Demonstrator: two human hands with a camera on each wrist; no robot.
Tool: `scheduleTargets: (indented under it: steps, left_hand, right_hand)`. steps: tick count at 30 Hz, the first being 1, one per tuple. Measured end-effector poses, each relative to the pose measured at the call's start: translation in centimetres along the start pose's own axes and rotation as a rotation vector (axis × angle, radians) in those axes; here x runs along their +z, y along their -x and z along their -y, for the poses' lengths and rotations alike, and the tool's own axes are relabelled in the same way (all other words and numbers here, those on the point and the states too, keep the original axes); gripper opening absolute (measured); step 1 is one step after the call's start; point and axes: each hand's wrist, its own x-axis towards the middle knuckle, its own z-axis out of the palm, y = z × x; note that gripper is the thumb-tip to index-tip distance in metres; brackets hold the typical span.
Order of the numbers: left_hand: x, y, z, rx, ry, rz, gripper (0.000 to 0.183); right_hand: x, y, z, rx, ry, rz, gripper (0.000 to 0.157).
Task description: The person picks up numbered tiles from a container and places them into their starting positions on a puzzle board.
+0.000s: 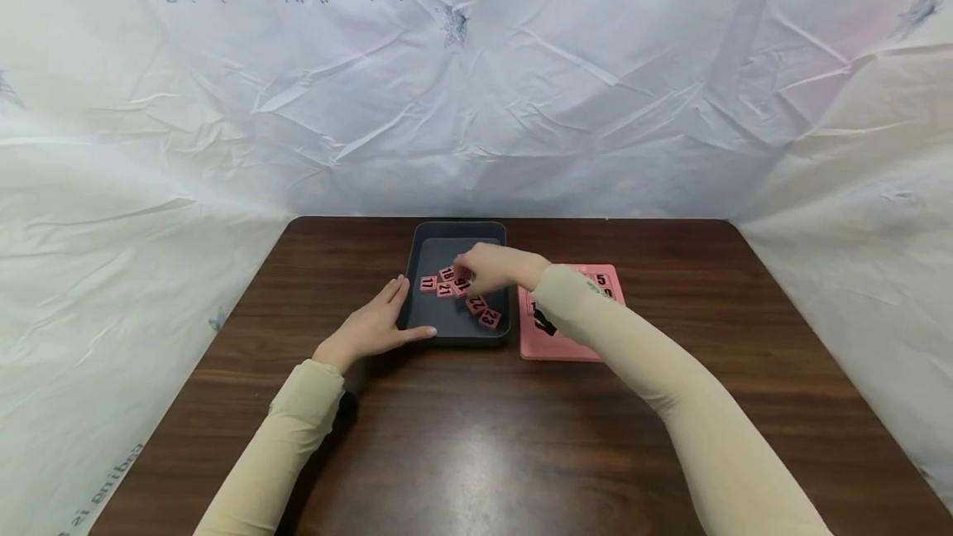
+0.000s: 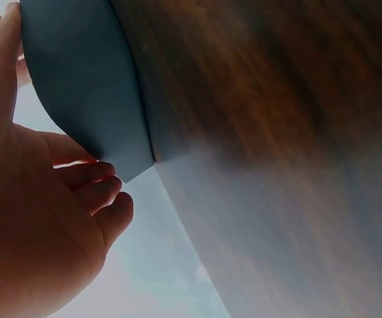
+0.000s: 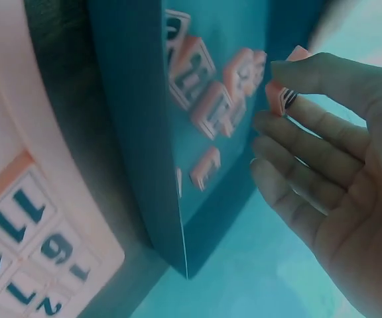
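A dark blue-grey tray (image 1: 457, 230) sits on the table, holding several pink number tiles, among them a 17 tile (image 1: 428, 284) and a 23 tile (image 1: 489, 318). My left hand (image 1: 378, 323) rests against its left side, fingers along the outer wall (image 2: 88, 79) and the thumb reaching over the front corner. Above the tray, my right hand (image 3: 330, 139) pinches a pink number tile (image 3: 282, 98) between thumb and fingers; its number is partly covered. To the right of the tray lies a pink number board (image 1: 547, 346), partly hidden under my right forearm.
The brown wooden table (image 1: 476, 437) carries both tray and board, which lie close together with a narrow gap between. White printed sheeting (image 1: 476, 122) hangs behind the table and along both sides.
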Motion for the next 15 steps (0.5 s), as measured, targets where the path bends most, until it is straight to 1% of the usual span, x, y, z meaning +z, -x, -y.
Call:
scheduleTargets:
  steps: [2, 6, 11, 15]
  left_hand:
    - [0.0, 0.0, 0.0, -0.005, -0.001, 0.0, 0.121]
    - [0.0, 0.0, 0.0, -0.011, 0.003, -0.002, 0.121]
    - [0.2, -0.1, 0.1, -0.014, 0.005, -0.004, 0.122]
    - [0.4, -0.1, 0.0, -0.02, 0.01, 0.002, 0.122]
  right_hand:
    - [-0.5, 1.0, -0.5, -0.005, -0.026, -0.034, 0.032]
    - [-1.3, 3.3, -1.9, 0.029, -0.06, -0.098, 0.036]
    - [-1.4, 6.5, -3.7, 0.136, -0.084, -0.17, 0.039]
    - [-0.5, 9.2, -4.7, 0.245, -0.027, -0.19, 0.041]
